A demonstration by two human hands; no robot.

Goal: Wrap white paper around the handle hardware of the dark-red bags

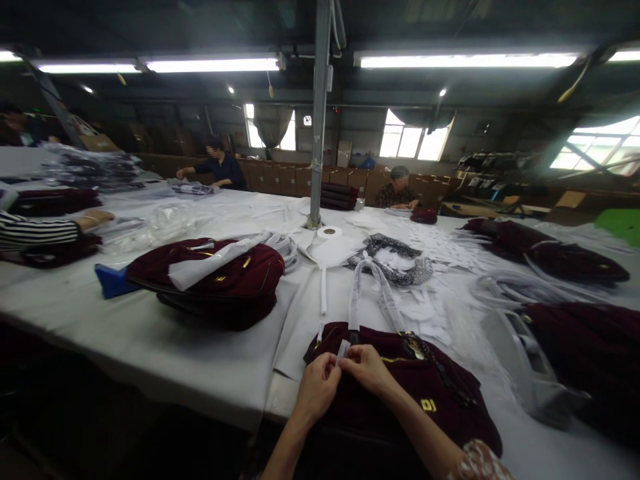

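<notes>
A burgundy handbag [453,400] with gold trim lies on the table directly before me. Its two handles [356,297] stand up, wrapped in white covering, and a dark charm strap [445,377] hangs along the front. Near the base of the left handle, my left hand [318,385] and my right hand [369,368] meet with fingertips pinched on a small whitish strip [343,349]. Whether it is paper or plastic I cannot tell. The lower part of the bag is dark and partly behind my right forearm.
Another burgundy bag [240,293] lies to the left by a blue object [113,281]. Beyond my bag are a white roll [329,232] and a black-and-white bundle [420,270] among paper scraps. More bags [580,333] lie right. A striped sleeve [37,232] and other people flank the table.
</notes>
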